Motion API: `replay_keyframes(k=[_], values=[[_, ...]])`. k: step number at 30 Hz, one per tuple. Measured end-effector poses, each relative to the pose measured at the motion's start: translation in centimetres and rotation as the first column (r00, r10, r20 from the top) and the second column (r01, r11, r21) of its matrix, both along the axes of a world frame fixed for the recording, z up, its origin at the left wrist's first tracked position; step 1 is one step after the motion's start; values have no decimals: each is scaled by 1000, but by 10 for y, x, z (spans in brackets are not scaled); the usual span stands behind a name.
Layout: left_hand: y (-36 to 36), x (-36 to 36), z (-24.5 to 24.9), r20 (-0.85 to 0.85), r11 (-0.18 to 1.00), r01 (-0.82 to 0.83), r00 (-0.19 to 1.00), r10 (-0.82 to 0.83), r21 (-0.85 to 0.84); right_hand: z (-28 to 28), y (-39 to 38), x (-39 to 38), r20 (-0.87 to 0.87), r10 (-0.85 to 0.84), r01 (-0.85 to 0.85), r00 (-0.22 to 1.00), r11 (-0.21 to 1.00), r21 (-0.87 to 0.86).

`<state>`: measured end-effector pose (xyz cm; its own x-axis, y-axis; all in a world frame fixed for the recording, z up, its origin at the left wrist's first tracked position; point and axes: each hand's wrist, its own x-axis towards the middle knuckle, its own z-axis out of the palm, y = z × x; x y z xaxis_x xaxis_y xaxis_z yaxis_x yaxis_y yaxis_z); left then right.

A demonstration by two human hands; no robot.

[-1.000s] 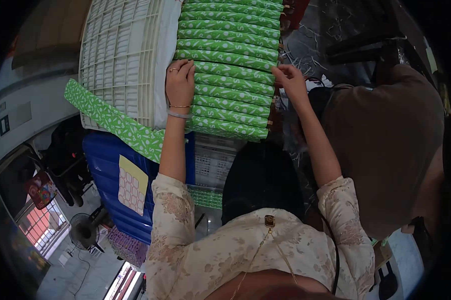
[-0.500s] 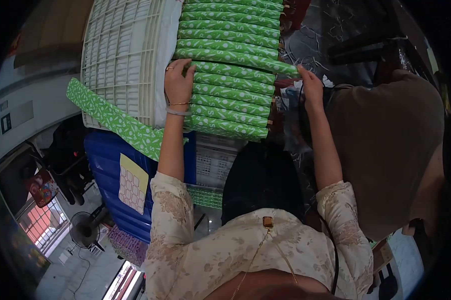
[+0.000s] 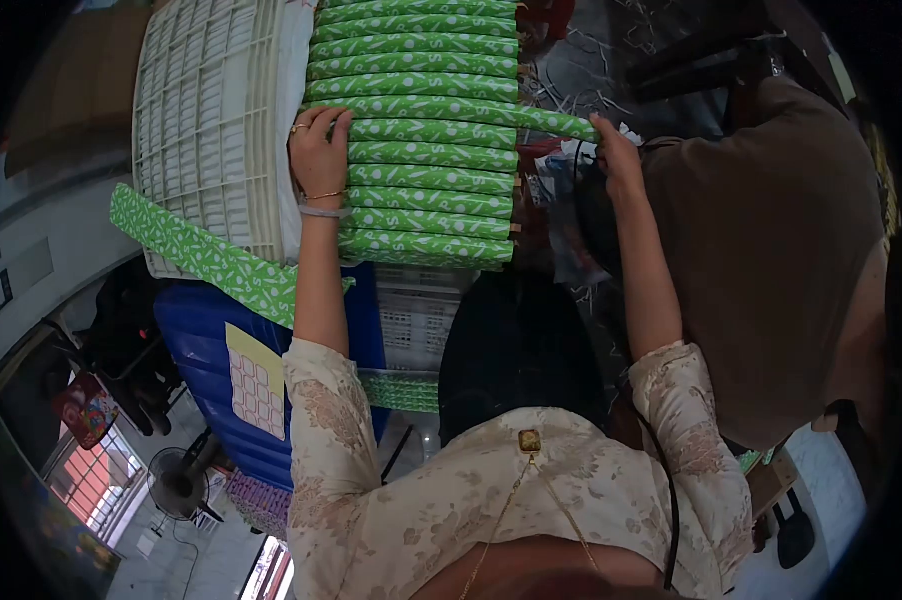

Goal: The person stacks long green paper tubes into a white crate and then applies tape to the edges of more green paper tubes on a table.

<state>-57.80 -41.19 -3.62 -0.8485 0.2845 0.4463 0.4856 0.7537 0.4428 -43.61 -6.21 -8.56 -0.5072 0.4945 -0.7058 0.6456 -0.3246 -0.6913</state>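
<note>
A row of long, narrow green strips point(image 3: 421, 190) with white print lies side by side, each looking rounded and folded or rolled, over a stack beside a white plastic crate point(image 3: 206, 120). My right hand point(image 3: 619, 160) pinches the right end of one green strip point(image 3: 556, 122), which sticks out past the others. At that strip's left end, my left hand point(image 3: 321, 150) is closed, its bent fingers pressed together over the edge. A loose flat green strip point(image 3: 201, 250) hangs diagonally beside my left forearm.
Below the crate stands a blue plastic container point(image 3: 196, 335) with a yellow printed sheet point(image 3: 256, 380) on it. Another person in a brown top point(image 3: 761, 270) is close on my right. A fan point(image 3: 179, 482) stands at lower left. Dark furniture point(image 3: 711, 55) is at upper right.
The view has shifted, so the stack appears farther left. The held strip now lies straighter along the row, and the dark gap below it has closed. My left thumb and fingers have come closer together.
</note>
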Motion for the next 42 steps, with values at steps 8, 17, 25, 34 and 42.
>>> replay_keyframes(k=[8, 17, 25, 34, 42], values=[[10, -14, -3, 118, 997, -81, 990, 80, -2, -31, 18, -9, -61, -47, 29, 997, 961, -276], [5, -30, -5, 251, 995, -97, 962, 103, -37, 8, 2, 20, -312, 36, -89, 950, 983, -160], [-14, -36, 4, 116, 991, -62, 990, 77, -122, 3, -3, 15, -243, 255, -176, 936, 936, 306], [-26, -33, 5, -4, 964, -223, 974, 225, -145, 7, -2, 12, -156, 203, -177, 967, 970, 168], [-15, -28, 5, 132, 981, -181, 973, 189, -72, 4, 4, 7, -75, 139, -137, 987, 990, 29]])
